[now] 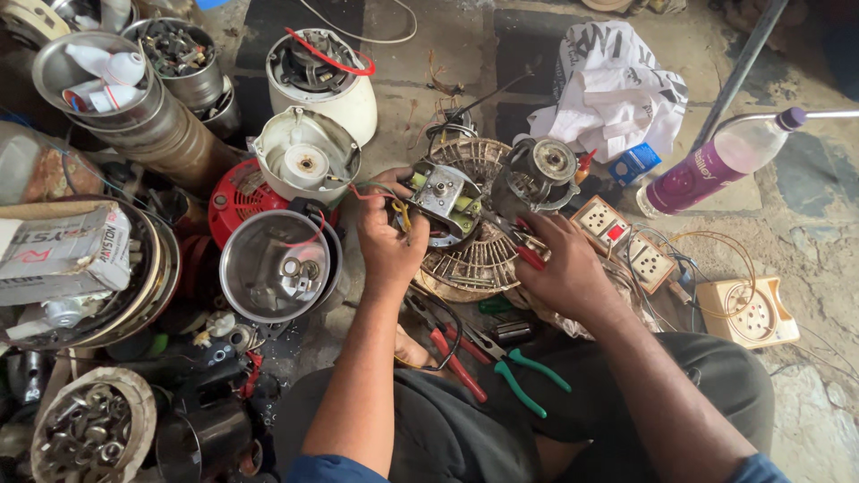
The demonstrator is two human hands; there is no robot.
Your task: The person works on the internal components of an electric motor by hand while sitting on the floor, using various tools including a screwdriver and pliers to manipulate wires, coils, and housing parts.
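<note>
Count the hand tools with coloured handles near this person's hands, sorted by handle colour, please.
Red-handled: 2, the tool in the right hand and the pliers by the knee
Green-handled: 1, the pliers
Total: 3

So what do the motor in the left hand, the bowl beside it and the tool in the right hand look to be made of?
Motor in the left hand: bare grey metal plate, matte, with yellow-green parts, probably insulation. Bowl: likely stainless steel, shiny and reflective inside. Tool in the right hand: dark metal shaft, red grip that looks like plastic or rubber; its tip is too small to tell.
</note>
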